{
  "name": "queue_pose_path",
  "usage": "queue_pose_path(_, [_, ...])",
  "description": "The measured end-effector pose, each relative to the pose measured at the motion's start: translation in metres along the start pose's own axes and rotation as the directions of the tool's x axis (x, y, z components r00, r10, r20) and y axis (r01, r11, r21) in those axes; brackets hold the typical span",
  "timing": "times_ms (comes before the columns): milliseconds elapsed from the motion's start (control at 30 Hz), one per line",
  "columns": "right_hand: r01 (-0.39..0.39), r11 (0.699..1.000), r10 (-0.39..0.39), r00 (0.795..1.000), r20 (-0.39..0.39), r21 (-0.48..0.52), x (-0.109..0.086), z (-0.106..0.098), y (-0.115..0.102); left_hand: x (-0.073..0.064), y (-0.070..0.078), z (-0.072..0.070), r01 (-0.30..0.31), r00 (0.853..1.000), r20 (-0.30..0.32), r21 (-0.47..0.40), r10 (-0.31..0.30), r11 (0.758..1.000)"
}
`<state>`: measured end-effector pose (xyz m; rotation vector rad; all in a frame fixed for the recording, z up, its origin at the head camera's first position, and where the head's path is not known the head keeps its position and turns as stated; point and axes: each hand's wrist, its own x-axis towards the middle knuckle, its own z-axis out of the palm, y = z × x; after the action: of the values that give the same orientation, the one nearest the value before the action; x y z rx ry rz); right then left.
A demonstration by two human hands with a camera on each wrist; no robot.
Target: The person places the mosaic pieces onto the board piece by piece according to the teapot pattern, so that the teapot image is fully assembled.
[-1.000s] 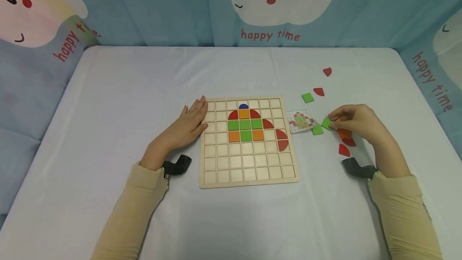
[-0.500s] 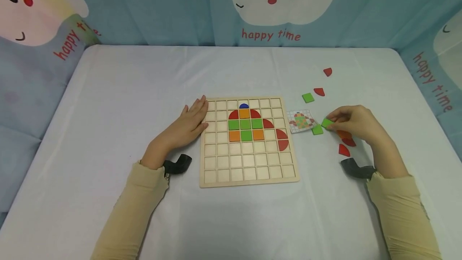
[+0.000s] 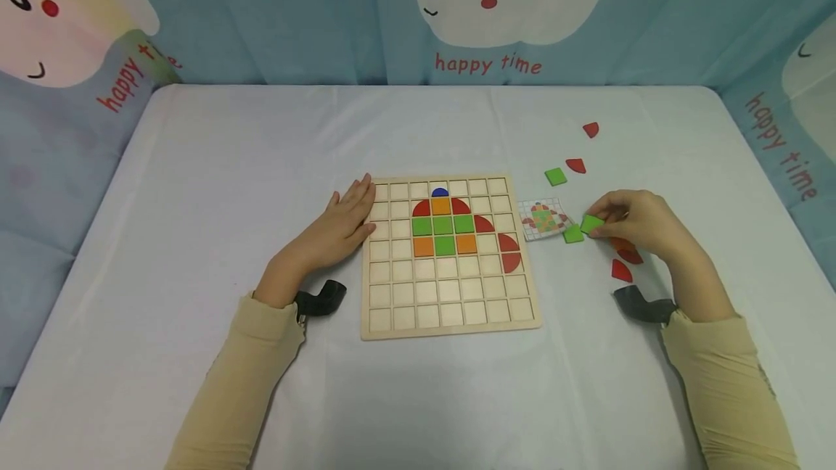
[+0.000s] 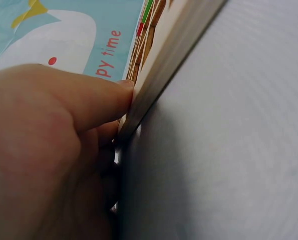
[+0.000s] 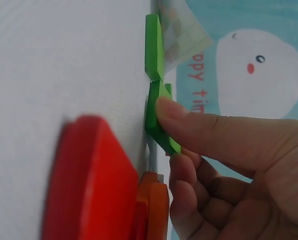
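Observation:
A wooden grid board point(image 3: 451, 292) lies mid-table, with green and orange squares, red quarter-round tiles and a blue half-round tile set in its upper cells. My left hand point(image 3: 333, 231) rests along the board's left edge with its fingers extended; in the left wrist view the thumb point(image 4: 103, 100) touches the rim. Right of the board, my right hand point(image 3: 636, 223) pinches a green square tile point(image 3: 591, 224) between thumb and fingers. In the right wrist view this green tile point(image 5: 161, 117) is tilted, close to another green tile point(image 5: 154, 47).
A printed pattern card point(image 3: 542, 219) with a curled corner lies at the board's right edge. Orange tiles point(image 3: 622, 244) and red tiles point(image 3: 622, 271) lie under and below the right hand. Farther back are a green tile point(image 3: 556, 176) and red tiles point(image 3: 576, 165).
My right hand has shifted very slightly left with the green square tile in its pinch. The left hand has stayed in place on the board's edge.

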<state>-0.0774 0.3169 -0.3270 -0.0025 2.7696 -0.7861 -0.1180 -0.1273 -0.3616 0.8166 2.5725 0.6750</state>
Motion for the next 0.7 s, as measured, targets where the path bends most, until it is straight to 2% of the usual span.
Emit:
queue_pose_path(367, [0.061,0.998,-0.062,0.998,-0.017,-0.024,-0.0003,0.0,-0.0018,-0.0019,0.0004,-0.0013,-0.009,1.0,0.001,-0.005,0.009,1.0])
queue_pose_path(567, [-0.006,1.0,0.007,1.0,0.019,-0.018,0.0004,-0.0025,0.0012,-0.0011,-0.0009,-0.0008,-0.008,1.0,0.0,-0.01,0.008,1.0])
queue_pose_path(700, [-0.048,0.999,0.048,0.999,0.006,-0.012,0.0,-0.0051,0.0022,-0.0006,-0.0018,-0.0004,-0.007,1.0,0.0,-0.007,0.007,1.0])
